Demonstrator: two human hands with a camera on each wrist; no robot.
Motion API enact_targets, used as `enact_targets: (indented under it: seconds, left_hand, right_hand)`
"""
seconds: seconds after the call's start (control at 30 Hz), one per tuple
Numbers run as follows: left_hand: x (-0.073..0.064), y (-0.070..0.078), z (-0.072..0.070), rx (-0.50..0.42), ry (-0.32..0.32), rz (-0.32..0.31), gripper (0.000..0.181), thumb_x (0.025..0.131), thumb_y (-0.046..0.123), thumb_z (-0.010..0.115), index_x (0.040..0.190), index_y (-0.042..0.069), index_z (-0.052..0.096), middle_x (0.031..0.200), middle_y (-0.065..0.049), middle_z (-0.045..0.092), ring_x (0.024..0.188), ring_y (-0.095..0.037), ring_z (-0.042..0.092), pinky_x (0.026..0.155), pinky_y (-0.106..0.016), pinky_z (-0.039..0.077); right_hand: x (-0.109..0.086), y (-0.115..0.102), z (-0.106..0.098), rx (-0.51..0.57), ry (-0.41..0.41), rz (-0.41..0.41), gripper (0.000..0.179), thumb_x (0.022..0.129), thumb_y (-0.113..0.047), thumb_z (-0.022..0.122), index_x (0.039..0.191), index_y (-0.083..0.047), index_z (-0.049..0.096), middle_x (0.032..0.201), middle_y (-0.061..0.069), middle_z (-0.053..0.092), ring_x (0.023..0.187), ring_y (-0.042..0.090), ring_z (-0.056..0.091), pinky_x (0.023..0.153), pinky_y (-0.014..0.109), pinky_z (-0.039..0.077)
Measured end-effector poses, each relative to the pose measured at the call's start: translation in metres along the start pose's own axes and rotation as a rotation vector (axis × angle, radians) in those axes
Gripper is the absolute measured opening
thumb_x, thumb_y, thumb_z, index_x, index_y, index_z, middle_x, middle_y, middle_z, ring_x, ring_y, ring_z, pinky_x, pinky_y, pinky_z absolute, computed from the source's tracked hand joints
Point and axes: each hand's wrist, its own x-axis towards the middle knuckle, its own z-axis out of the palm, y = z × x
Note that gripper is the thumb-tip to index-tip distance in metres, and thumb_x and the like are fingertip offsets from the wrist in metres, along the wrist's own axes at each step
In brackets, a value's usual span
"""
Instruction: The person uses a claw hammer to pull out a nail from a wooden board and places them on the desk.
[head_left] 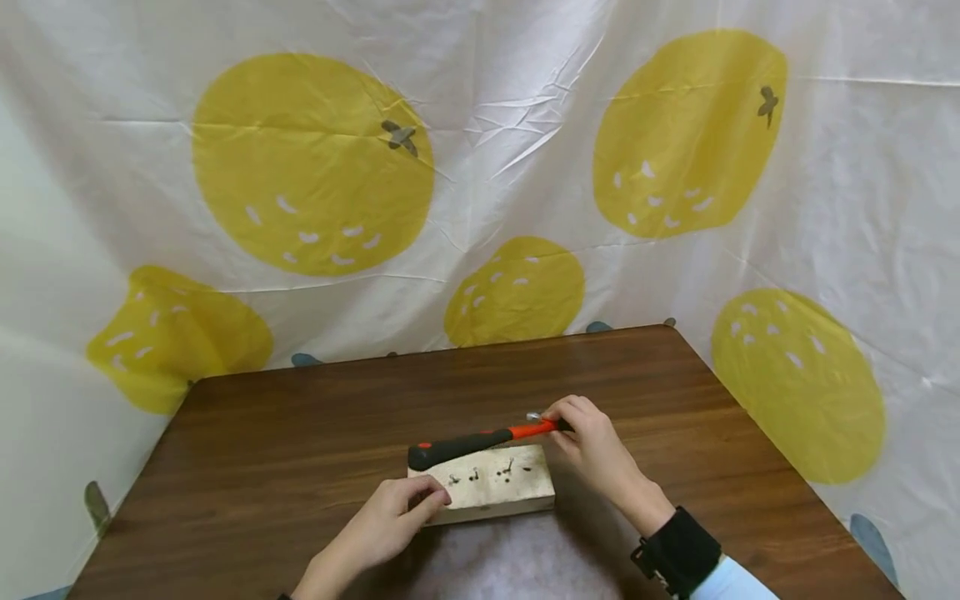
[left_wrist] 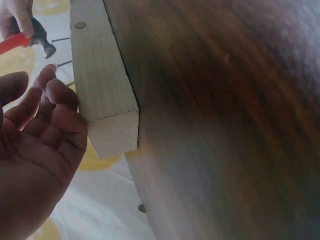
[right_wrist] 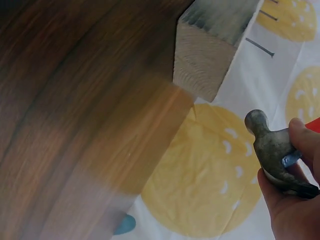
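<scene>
My right hand point(head_left: 596, 446) holds a claw hammer point(head_left: 467, 448) by its metal head. The hammer's black and red handle stretches leftward, level with the back edge of a pale wooden block point(head_left: 517, 505). In the right wrist view, fingers and thumb pinch the hammer head point(right_wrist: 270, 147), its round face toward the block. Several nails point(right_wrist: 261, 47) stand up from the block's top, some apparently leaning. At the block's left end is my left hand point(head_left: 386, 517), fingers loosely bent and nothing visible between them. The left wrist view shows its fingers beside the block point(left_wrist: 102, 75), close to the nails point(left_wrist: 65, 63).
The block rests near the front of a brown wood-grain table point(head_left: 315, 425). Behind and beside the table hangs a white curtain point(head_left: 480, 192) printed with yellow lemons. A black band point(head_left: 678, 550) is around the right wrist.
</scene>
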Motion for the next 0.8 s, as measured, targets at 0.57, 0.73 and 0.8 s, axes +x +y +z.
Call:
enact_targets:
  seconds: [0.57, 0.73, 0.8]
  left_hand:
    - [0.006, 0.013, 0.01, 0.071, 0.169, 0.181, 0.006, 0.101, 0.012, 0.066, 0.102, 0.013, 0.072, 0.091, 0.01, 0.066, 0.076, -0.004, 0.057, 0.062, -0.025, 0.05]
    - [0.013, 0.022, 0.013, 0.135, 0.331, 0.326, 0.013, 0.094, 0.003, 0.072, 0.101, 0.013, 0.071, 0.093, 0.008, 0.064, 0.083, -0.007, 0.059, 0.068, -0.029, 0.053]
    - [0.017, 0.027, 0.014, 0.153, 0.396, 0.363, 0.017, 0.092, 0.002, 0.074, 0.104, 0.014, 0.069, 0.098, 0.005, 0.065, 0.088, -0.011, 0.061, 0.074, -0.031, 0.054]
  right_hand:
    - [0.005, -0.03, -0.004, 0.347, -0.119, 0.432, 0.017, 0.088, -0.012, 0.082, 0.093, -0.02, 0.069, 0.083, -0.005, 0.066, 0.064, 0.012, 0.051, 0.056, 0.025, 0.042]
    - [0.005, -0.039, -0.001, 0.452, -0.165, 0.462, 0.014, 0.089, -0.015, 0.081, 0.094, -0.018, 0.069, 0.081, -0.002, 0.065, 0.066, 0.016, 0.052, 0.058, 0.025, 0.042]
    - [0.004, -0.042, 0.0, 0.5, -0.18, 0.464, 0.013, 0.09, -0.016, 0.081, 0.095, -0.016, 0.069, 0.084, 0.0, 0.067, 0.068, 0.016, 0.053, 0.059, 0.025, 0.042]
